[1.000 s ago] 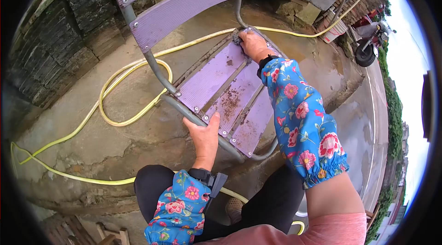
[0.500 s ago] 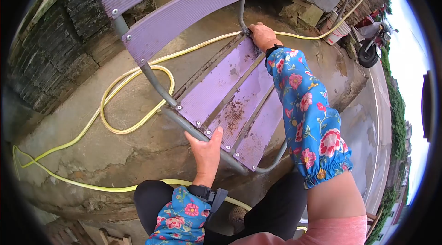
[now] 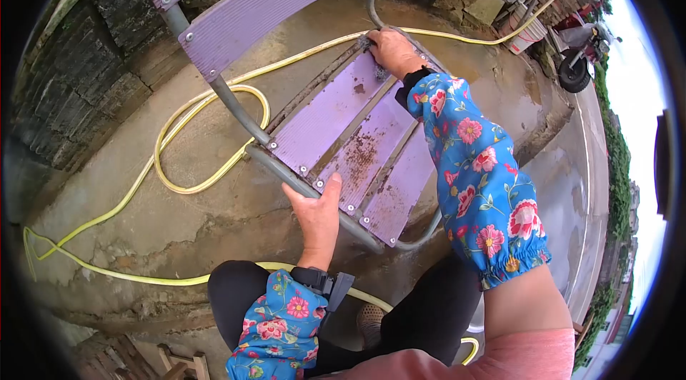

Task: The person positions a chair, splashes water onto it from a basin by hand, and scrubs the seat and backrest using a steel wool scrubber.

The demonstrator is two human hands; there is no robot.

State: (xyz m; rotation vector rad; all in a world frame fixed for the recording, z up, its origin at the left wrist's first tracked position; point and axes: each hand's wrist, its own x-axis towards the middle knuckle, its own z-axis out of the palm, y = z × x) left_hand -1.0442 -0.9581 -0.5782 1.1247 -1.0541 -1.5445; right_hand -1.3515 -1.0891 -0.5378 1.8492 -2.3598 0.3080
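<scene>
A purple slatted chair [image 3: 320, 127] with a grey metal tube frame stands tilted in my view. Brown grime speckles its middle seat slat [image 3: 361, 155]. My right hand [image 3: 395, 53] is at the far end of the seat, fingers curled over a grey, mesh-like scouring pad [image 3: 381, 73] pressed to the rear slat. Much of the pad is hidden under the hand. On the near side, my left hand [image 3: 315, 219] grips the seat's edge tube, thumb toward the slats; its other fingers are partly hidden. Both forearms wear blue flowered sleeves.
A yellow hose [image 3: 264, 105] loops over the wet concrete floor [image 3: 214, 226], behind the chair and past my knees. Stacked dark blocks [image 3: 114, 44] line the left. At the upper right are a pale bucket [image 3: 525, 30] and a parked motorbike [image 3: 577, 62]. A small wooden piece [image 3: 182, 364] sits lower left.
My right hand and the scouring pad have slid slightly toward me along the rear slat, away from its far corner. The left hand keeps its hold; the whole view has shifted a little.
</scene>
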